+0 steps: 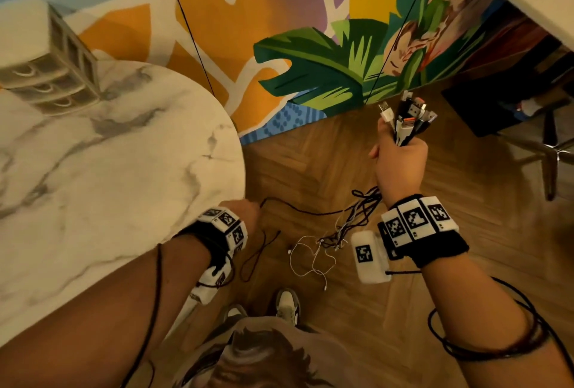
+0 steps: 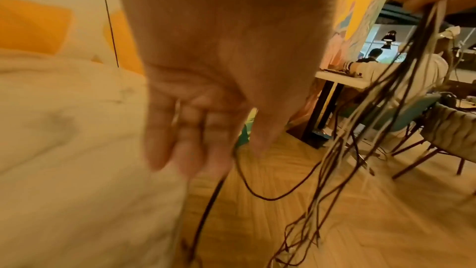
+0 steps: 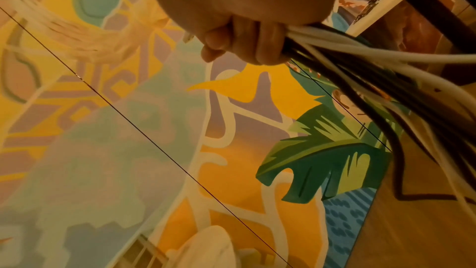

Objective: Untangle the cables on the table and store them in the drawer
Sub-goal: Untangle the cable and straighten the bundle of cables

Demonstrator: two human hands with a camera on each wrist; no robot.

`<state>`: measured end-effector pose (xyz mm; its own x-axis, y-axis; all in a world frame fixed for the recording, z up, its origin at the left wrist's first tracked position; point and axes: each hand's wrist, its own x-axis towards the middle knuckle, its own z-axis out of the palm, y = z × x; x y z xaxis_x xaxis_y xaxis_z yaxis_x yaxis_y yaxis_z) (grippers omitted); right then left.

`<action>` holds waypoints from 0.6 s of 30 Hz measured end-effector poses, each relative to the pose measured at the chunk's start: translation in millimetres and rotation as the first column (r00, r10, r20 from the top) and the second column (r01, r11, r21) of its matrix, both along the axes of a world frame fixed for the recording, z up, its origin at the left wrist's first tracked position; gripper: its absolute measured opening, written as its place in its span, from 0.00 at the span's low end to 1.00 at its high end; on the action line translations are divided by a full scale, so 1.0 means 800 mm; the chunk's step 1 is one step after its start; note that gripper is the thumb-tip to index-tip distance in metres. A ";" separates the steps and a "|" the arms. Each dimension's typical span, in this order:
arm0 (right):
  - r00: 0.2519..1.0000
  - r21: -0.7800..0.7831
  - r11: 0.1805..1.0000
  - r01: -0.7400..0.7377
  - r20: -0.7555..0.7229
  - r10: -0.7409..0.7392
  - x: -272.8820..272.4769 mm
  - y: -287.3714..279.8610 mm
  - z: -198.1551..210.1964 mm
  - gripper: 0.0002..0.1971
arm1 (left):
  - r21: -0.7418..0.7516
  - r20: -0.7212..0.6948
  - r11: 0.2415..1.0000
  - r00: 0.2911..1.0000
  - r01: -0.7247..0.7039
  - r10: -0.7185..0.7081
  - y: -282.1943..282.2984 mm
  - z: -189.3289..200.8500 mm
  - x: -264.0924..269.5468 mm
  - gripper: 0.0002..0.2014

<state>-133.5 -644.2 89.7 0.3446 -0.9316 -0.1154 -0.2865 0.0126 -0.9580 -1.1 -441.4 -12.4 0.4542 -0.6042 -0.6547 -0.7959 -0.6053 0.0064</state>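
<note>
R hand (image 1: 399, 163) grips plugs (image 1: 407, 120) at 2 o'clock so cables (image 1: 348, 226) hang free (tails on floor); L hand (image 1: 248, 209) pinches one black strand (image 1: 298, 209) to pull out.

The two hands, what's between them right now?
In the head view, a single dark cable runs from the left hand across to the tangle hanging below the right hand, over bare wooden floor.

Cables (image 1: 403, 126): black and white bundle, plug ends upright, tails dangling tangled toward floor. Drawer unit (image 1: 59, 76): small, three-tier, shut, on desk.
</note>
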 end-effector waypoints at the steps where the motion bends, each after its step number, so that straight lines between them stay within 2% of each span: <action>1: 1.000 0.000 1.000 -0.007 -0.004 0.007 0.000 0.000 0.004 0.24 | 0.003 -0.016 1.000 1.000 -0.009 0.009 0.000 -0.003 -0.005 0.16; 3: 1.000 0.007 1.000 -0.023 -0.008 0.023 0.000 0.002 0.012 0.24 | -0.143 -0.119 0.985 0.990 -0.093 0.076 -0.019 0.013 -0.013 0.15; 5: 0.999 0.036 0.998 -0.043 0.008 0.043 0.003 0.007 0.021 0.24 | -0.365 -0.300 0.910 0.950 -0.199 0.088 -0.052 0.047 -0.022 0.16; 6: 0.998 0.053 0.997 -0.055 0.022 0.053 0.005 0.011 0.027 0.24 | -0.465 -0.340 0.861 0.940 -0.205 0.040 -0.072 0.063 -0.026 0.17; 8: 0.995 0.084 0.993 -0.081 0.064 0.076 0.007 0.021 0.039 0.23 | -0.621 -0.333 0.768 0.940 -0.157 -0.077 -0.106 0.081 -0.035 0.19; 9: 0.993 0.096 0.991 -0.089 0.081 0.081 0.007 0.025 0.044 0.23 | -0.646 -0.324 0.754 0.938 -0.122 -0.126 -0.118 0.081 -0.041 0.20; 12: 0.987 0.085 0.990 -0.112 0.124 0.101 0.007 0.033 0.060 0.23 | -0.552 -0.243 0.831 0.940 0.067 -0.238 -0.126 0.058 -0.056 0.18; 16: 0.981 0.096 0.987 -0.127 0.161 0.111 0.008 0.030 0.057 0.25 | -0.505 -0.388 0.857 0.913 -0.100 -0.122 -0.096 0.028 -0.060 0.08; 18: 0.978 0.117 0.984 -0.131 0.179 0.109 0.009 0.030 0.055 0.26 | -0.443 -0.365 0.894 0.924 -0.065 -0.114 -0.088 0.020 -0.060 0.09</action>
<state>-126.4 -620.0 133.4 0.4780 -0.8637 -0.1601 -0.1248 0.1136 -0.9857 -49.3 -511.4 3.8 0.2122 -0.8754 -0.4344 -0.6939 -0.4480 0.5638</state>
